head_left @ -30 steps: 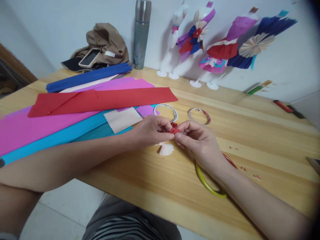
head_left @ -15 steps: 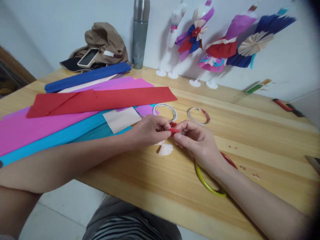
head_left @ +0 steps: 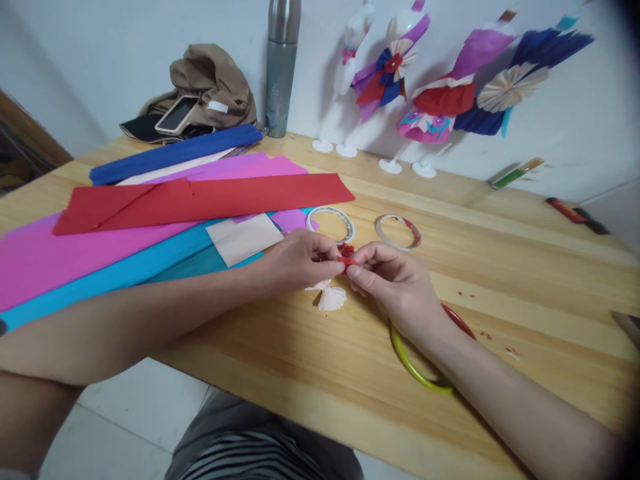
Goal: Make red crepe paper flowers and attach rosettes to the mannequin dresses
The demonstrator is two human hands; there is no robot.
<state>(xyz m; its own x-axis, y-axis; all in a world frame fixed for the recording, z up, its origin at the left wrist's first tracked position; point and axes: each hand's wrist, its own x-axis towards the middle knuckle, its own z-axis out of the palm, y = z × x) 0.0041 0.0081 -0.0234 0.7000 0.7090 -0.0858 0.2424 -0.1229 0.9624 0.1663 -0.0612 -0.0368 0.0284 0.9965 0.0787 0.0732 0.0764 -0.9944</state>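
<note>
Between my fingertips is a small piece of red crepe paper (head_left: pixel 347 262), mostly covered by the fingers. My left hand (head_left: pixel 303 261) pinches its left side, and my right hand (head_left: pixel 395 272) pinches its right side. Just behind it lies a bit of crumpled red paper (head_left: pixel 347 250). A pale pink pleated paper bow (head_left: pixel 330 297) rests on the table below my hands. Two tape rolls, one white (head_left: pixel 311 217) and one with red on it (head_left: pixel 414 233), lie beyond. Under my right wrist sits a yellow-green and red ring (head_left: pixel 413 375), partly hidden.
Red (head_left: pixel 250 193), blue (head_left: pixel 175 155) and pink (head_left: pixel 30 267) crepe sheets spread on the left. A grey bottle (head_left: pixel 281 87), phone (head_left: pixel 177 115) and brown cloth (head_left: pixel 210 80) stand at the back. Paper-dressed doll forms (head_left: pixel 443 100) line the wall. A dark blade-like object (head_left: pixel 627 325) lies far right.
Both hands stay in nearly the same place. The red paper between the fingertips has shifted slightly and looks flatter; its exact folding is hard to make out.
</note>
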